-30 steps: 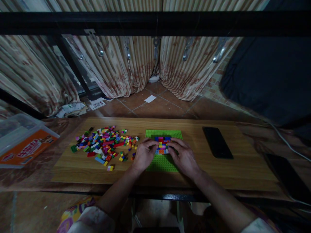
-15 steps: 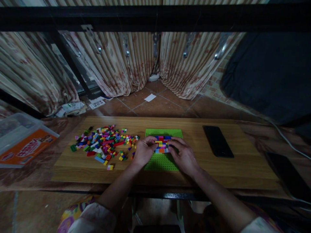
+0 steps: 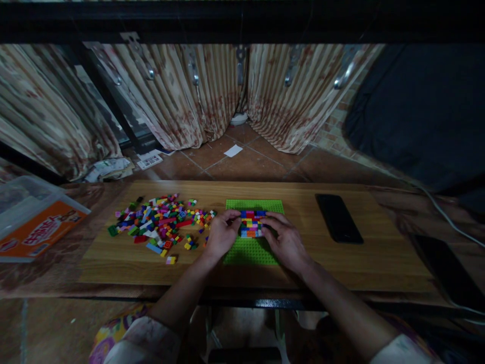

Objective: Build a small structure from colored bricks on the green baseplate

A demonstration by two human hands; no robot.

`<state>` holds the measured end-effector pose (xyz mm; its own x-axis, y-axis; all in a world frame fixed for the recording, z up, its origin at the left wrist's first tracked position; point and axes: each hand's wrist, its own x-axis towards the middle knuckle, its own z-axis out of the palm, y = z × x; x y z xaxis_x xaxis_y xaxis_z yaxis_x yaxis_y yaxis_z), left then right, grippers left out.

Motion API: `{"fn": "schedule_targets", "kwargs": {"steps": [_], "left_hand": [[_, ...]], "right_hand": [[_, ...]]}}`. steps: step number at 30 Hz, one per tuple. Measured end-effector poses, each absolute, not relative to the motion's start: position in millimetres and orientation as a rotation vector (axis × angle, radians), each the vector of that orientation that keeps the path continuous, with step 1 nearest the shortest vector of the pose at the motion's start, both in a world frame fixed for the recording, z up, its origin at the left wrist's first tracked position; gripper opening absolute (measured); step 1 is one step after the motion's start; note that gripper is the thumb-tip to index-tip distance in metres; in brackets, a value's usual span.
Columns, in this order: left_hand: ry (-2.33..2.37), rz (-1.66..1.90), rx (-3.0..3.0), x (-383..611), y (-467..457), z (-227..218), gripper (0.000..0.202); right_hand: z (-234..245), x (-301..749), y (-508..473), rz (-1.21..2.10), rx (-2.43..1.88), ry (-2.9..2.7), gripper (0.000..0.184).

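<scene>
A small assembly of multicoloured toy bricks (image 3: 252, 225) is over the upper half of the green studded baseplate (image 3: 252, 253); whether it is fixed to the plate I cannot tell. My left hand (image 3: 222, 233) has its thumb and forefinger curled at the assembly's left edge. On the opposite side, my right hand (image 3: 286, 240) grips the right edge, its thumb near the lower corner and its forefinger along the top. Rows of blue, red, yellow and light-blue bricks show between the hands. A pile of loose toy bricks (image 3: 162, 220) lies to the left.
A black phone (image 3: 339, 218) rests on the wooden board (image 3: 303, 273) at right. Another dark flat device (image 3: 449, 273) lies beyond the board's right edge. A clear plastic box (image 3: 45, 222) with an orange label stands at far left. Curtains (image 3: 212, 101) hang behind.
My left thumb has drawn back slightly to the left, uncovering more of the assembly's left edge. My right hand stays nearly in place. The whole view has shifted a little.
</scene>
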<state>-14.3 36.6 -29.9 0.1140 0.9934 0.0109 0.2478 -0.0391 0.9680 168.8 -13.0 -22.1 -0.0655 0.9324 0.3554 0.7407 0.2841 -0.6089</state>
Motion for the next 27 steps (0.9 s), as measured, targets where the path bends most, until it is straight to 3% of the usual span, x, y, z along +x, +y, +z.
{"fn": "schedule_targets", "kwargs": {"steps": [27], "left_hand": [[1.406, 1.017, 1.441, -16, 42, -21, 0.018]], "right_hand": [[-24, 168, -15, 0.347, -1.495, -1.89, 0.024]]}}
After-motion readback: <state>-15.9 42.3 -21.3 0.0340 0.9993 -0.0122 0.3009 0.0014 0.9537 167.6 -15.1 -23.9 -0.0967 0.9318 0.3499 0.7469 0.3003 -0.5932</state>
